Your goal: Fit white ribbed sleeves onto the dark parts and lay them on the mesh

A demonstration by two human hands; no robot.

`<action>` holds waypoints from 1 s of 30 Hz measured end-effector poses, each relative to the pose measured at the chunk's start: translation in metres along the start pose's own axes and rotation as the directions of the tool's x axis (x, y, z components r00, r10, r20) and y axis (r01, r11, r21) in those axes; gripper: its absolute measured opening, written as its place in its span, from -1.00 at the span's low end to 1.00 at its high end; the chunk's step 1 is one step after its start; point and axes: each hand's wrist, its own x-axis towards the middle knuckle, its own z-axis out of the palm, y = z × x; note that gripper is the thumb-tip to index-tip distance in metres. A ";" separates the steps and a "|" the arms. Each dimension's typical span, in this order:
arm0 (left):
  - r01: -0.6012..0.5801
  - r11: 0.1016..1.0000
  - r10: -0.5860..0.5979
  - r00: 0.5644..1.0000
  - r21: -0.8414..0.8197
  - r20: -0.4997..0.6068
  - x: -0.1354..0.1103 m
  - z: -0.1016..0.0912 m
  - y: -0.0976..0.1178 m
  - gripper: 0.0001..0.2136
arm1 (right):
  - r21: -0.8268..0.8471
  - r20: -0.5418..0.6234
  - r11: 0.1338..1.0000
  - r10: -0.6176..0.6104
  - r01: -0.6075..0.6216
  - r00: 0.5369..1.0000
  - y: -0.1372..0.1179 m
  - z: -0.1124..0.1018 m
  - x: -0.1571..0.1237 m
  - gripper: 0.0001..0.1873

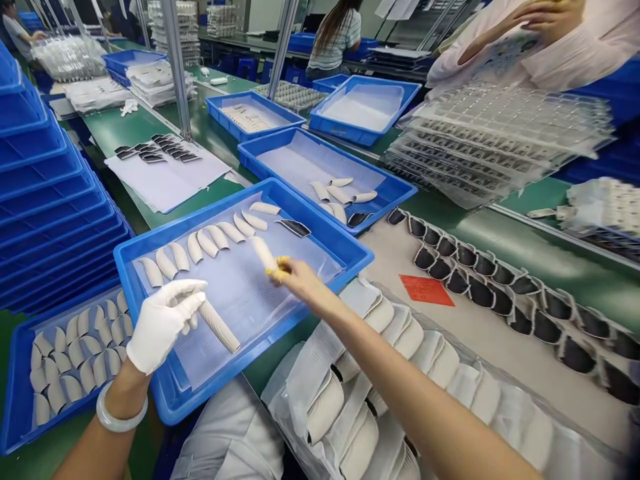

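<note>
My left hand (167, 323), in a white glove, pinches the upper end of a long cream ribbed piece (220, 327) over the near part of a blue tray (345, 257). Yellow finger covers show on my right hand (293, 277), whose fingers close on the lower end of a cream curved piece (263, 253), slightly blurred. Behind both hands, a row of similar cream curved pieces (194, 248) lies on the tray's white sheet. A dark flat piece with a pale edge (294, 228) lies at the row's right.
Stacked blue trays (55, 193) rise at left, above a tray of cream pieces (75, 360). Wrapped cream pieces (360, 440) crowd the lower right. Dark-lensed pieces (480, 293) line the bench near a red card (427, 290). A co-worker's hands (550, 13) are across the bench.
</note>
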 end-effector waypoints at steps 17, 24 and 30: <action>-0.198 0.955 0.174 0.977 0.220 0.124 -0.026 0.008 -0.001 -0.82 | 0.766 0.293 0.617 -0.091 -0.177 0.952 -0.021 0.082 -0.144 -0.48; -0.288 0.931 0.256 0.953 0.226 0.163 -0.034 0.000 0.007 -0.85 | 0.738 0.297 0.650 -0.073 -0.181 0.952 -0.032 0.092 -0.159 -0.52; -0.225 0.960 0.202 0.969 0.169 0.141 -0.044 0.001 0.021 -0.93 | 0.778 0.296 0.595 -0.062 -0.202 0.953 -0.030 0.093 -0.171 -0.54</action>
